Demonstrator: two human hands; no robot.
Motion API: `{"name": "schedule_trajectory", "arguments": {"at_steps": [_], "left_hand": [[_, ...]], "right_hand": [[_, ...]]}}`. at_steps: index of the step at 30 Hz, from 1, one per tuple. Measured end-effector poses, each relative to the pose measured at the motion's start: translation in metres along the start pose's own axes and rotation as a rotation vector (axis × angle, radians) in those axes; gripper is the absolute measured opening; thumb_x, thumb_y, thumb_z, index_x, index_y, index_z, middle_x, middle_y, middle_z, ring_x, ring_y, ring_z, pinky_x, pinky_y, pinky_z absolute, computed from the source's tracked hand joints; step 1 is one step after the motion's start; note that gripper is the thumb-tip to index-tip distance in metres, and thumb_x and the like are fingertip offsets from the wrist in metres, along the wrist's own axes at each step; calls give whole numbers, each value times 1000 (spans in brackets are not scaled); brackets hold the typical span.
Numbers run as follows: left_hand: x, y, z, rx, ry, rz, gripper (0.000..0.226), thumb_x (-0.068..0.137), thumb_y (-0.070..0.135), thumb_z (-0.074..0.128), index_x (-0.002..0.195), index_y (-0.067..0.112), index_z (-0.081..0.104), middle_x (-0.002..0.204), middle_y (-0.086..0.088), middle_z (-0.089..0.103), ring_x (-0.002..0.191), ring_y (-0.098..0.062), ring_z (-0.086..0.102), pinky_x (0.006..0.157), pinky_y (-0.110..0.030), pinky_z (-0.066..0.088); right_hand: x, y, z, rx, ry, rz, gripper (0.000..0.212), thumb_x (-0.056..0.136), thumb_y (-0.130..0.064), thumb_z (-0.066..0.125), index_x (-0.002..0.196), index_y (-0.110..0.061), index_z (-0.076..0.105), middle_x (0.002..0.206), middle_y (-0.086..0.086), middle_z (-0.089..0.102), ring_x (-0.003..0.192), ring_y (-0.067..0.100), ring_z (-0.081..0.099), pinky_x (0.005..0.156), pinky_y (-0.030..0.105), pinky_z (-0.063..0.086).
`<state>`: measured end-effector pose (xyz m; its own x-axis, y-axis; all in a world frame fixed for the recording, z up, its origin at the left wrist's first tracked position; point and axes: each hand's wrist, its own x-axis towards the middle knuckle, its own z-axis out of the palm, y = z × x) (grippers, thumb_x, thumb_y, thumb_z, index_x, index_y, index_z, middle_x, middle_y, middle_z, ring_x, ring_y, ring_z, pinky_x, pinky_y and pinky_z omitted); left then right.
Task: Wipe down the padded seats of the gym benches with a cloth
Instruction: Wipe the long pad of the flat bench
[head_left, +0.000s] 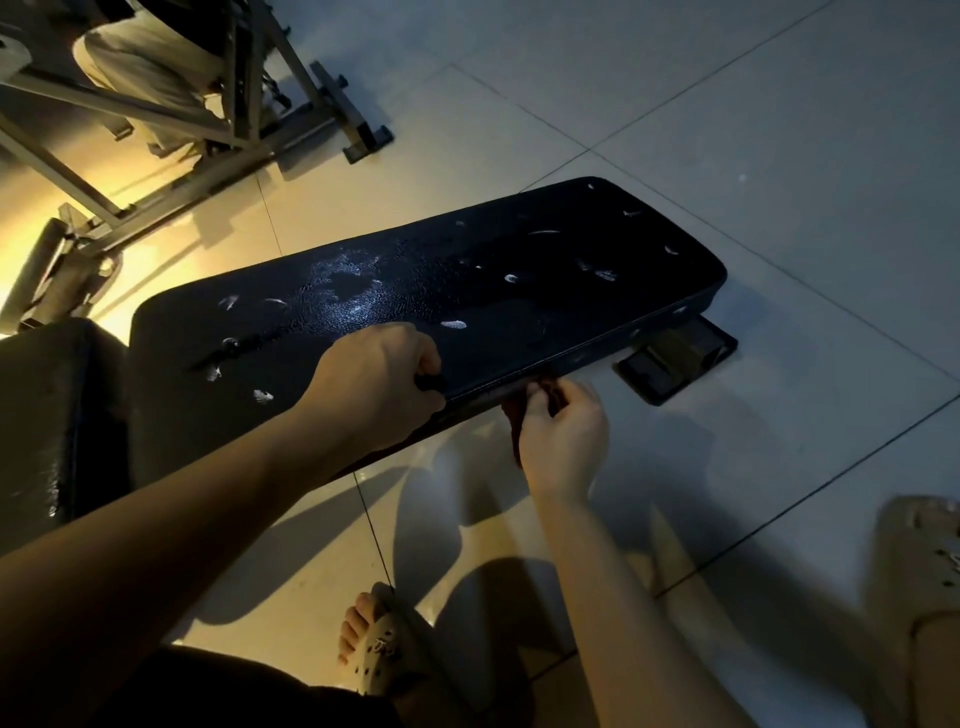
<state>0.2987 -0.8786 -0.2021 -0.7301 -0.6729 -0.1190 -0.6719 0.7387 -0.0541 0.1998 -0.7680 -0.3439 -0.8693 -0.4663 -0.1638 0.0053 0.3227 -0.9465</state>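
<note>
Right hand (563, 436) pinches the cloth (514, 426) at the padded seat's (519, 270) 6 o'clock edge; left hand (374, 379) seemingly grips that edge. Wipe firmly toward 1 o'clock

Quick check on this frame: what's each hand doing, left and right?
Left hand: curled over the near edge of the bench pad, gripping it.
Right hand: pinching the dark cloth below that edge.

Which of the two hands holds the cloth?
The right hand, just below the near edge of the long pad, pinches the dark red cloth. The left hand grips the pad's edge instead.
</note>
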Motion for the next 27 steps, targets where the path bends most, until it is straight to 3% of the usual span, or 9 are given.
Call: {"name": "schedule_trajectory", "arguments": {"at_steps": [5, 8, 10, 12, 14, 20, 25, 27], "left_hand": [[2, 4, -1, 13, -13, -16, 22, 84, 33, 77, 103, 26, 68, 99, 8, 58, 88, -18, 55, 76, -34, 48], [2, 5, -1, 6, -19, -25, 21, 85, 33, 77, 101, 26, 67, 95, 9, 57, 87, -18, 55, 74, -33, 48], [3, 6, -3, 7, -32, -31, 21, 84, 34, 78, 101, 26, 67, 93, 9, 57, 87, -18, 56, 75, -34, 50], [6, 6, -7, -6, -74, -46, 24, 83, 35, 80, 101, 27, 67, 94, 9, 60, 87, -17, 59, 77, -36, 53], [8, 5, -10, -47, -118, -71, 26, 81, 35, 82, 101, 28, 67, 95, 8, 64, 88, -17, 61, 80, -39, 57], [11, 8, -9, -48, -126, -77, 22, 81, 32, 82, 92, 29, 64, 91, 6, 63, 87, -19, 61, 79, -39, 56], [19, 5, -12, -46, -194, -84, 32, 77, 34, 85, 78, 32, 54, 83, 11, 59, 79, -12, 57, 65, -31, 46], [19, 6, -14, -41, -206, -77, 32, 78, 35, 85, 78, 32, 53, 83, 11, 59, 79, -12, 56, 65, -31, 45]], "right_hand": [[-4, -1, 4, 83, 10, 14, 24, 103, -37, 52, 106, -17, 65, 102, -9, 57, 86, -3, 54, 81, 20, 49], [-2, -2, 3, 96, -29, 53, 15, 103, -34, 55, 107, -21, 62, 99, -14, 54, 85, -6, 52, 85, 25, 52], [-16, -8, 11, 48, -125, 51, 7, 102, -34, 56, 106, -29, 54, 98, -14, 53, 82, -6, 50, 78, 18, 49], [-40, -13, 24, -25, -165, -52, 11, 102, -35, 56, 108, -26, 55, 100, -12, 55, 79, -8, 49, 68, 11, 41], [-44, -12, 26, -57, -139, -134, 15, 100, -35, 58, 109, -23, 58, 101, -13, 54, 80, -8, 50, 66, 9, 39], [19, -5, -6, -84, 59, 42, 17, 102, -32, 56, 112, -20, 61, 98, -11, 54, 89, 4, 56, 67, 12, 34], [-43, -12, 19, -221, -107, -329, 14, 97, -29, 63, 108, -21, 62, 102, -10, 54, 83, 0, 53, 69, 10, 42], [-7, -8, 1, -285, -64, -270, 17, 98, -30, 61, 112, -21, 61, 105, -10, 51, 91, 4, 55, 76, 16, 44]]}}
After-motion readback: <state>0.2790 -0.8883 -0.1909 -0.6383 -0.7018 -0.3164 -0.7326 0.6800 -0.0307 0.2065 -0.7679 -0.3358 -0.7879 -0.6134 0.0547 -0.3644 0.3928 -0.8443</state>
